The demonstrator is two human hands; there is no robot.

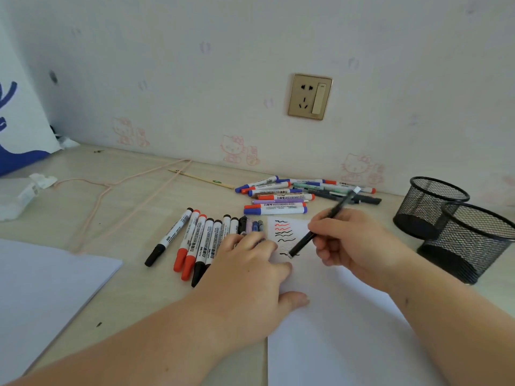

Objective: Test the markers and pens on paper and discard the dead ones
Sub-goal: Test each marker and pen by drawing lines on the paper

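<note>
My right hand point(354, 240) grips a thin black pen point(303, 242), its tip touching the white test sheet point(348, 330) just below several red and black squiggles point(285, 232). My left hand point(250, 277) lies flat with straight fingers on the sheet's left edge, partly covering a row of markers. That row point(195, 243) holds black-capped and red-capped whiteboard markers side by side to the left of the sheet. A loose pile of blue, red, purple and green markers and pens point(292, 193) lies behind the sheet near the wall.
Two black mesh pen cups point(446, 218) stand at the right, one behind the other. A stack of white paper point(41, 296) lies at the left front. A pink cord point(133, 196), a wooden ruler point(200, 178) and crumpled tissue point(25, 193) lie further back left.
</note>
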